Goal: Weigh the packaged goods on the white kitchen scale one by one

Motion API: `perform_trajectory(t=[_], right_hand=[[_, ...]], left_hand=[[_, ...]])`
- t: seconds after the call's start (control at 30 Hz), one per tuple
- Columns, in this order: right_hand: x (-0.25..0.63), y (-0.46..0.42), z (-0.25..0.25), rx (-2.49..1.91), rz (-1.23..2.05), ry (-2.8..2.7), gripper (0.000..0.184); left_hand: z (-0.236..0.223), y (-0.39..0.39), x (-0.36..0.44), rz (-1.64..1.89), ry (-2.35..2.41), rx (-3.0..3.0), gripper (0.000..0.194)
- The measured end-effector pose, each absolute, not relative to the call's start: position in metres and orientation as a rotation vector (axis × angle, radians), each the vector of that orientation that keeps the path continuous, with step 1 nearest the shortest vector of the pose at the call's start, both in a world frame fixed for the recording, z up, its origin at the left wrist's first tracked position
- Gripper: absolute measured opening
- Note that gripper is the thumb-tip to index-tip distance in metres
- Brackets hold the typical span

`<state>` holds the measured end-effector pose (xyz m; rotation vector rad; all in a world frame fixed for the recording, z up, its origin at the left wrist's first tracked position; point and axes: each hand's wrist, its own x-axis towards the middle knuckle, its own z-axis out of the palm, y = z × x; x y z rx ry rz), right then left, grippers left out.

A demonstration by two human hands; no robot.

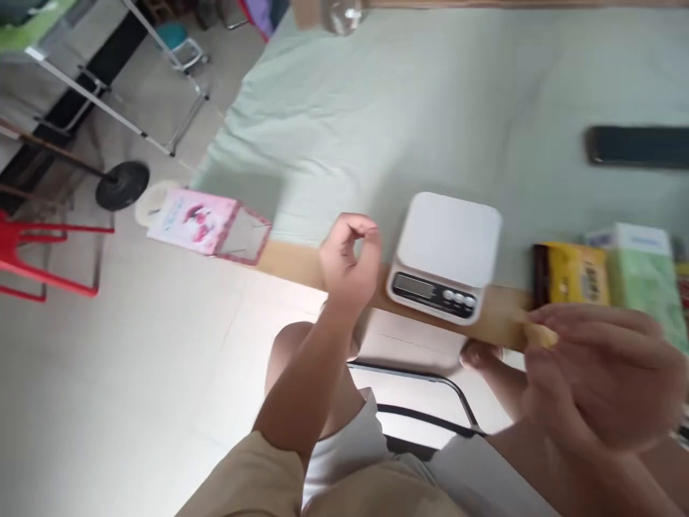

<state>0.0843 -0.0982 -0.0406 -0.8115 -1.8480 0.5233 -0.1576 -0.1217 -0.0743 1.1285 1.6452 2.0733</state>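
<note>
My left hand (349, 262) is raised over the table's near edge, just left of a white kitchen scale (449, 244). Its fingers are curled in toward the thumb and nothing shows between them. My right hand (597, 377) is closer to the camera at the lower right, fingers pressed together on a small pale yellow piece (541, 334) that sticks out at its fingertips. A pink carton (207, 222) with an open end lies tilted and blurred at the table's left corner, apart from both hands.
The table (377, 108) carries a pale green cloth. A yellow packet (573, 273) and a green box (646, 280) lie right of the scale. A dark flat object (638, 147) lies at the far right. A red chair (32, 251) and metal stands are on the floor at left.
</note>
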Motion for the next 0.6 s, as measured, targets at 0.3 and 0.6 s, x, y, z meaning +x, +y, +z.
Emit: perform_trajectory(t=[0.3, 0.6], right_hand=[[-0.115, -0.093, -0.014, -0.567, 0.667, -2.425, 0.04], [-0.257, -0.132, -0.043, -0.601, 1.011, -2.627, 0.072]], left_hand=[[-0.053, -0.179, -0.231, 2.79, 1.642, 0.701, 0.022], [-0.053, -0.204, -0.265, 3.057, 1.876, 0.967, 0.012]])
